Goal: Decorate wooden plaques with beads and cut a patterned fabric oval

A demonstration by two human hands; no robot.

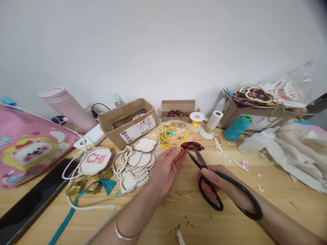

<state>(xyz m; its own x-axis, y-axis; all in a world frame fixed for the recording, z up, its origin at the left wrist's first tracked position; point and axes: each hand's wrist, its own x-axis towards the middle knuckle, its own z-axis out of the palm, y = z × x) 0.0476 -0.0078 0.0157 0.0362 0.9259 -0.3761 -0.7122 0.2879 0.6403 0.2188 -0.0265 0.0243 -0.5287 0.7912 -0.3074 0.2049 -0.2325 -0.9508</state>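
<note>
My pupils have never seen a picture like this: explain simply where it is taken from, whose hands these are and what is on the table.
There is no machine here: these are a person's bare hands, seen by a camera worn on that person's head, looking forward and down. The left hand pinches a dark, red-patterned piece; the right hand holds open, black-handled scissors close to it. On the wooden table are white cloud-shaped pieces, yellow cord, a teal spool and a cardboard box.
</note>
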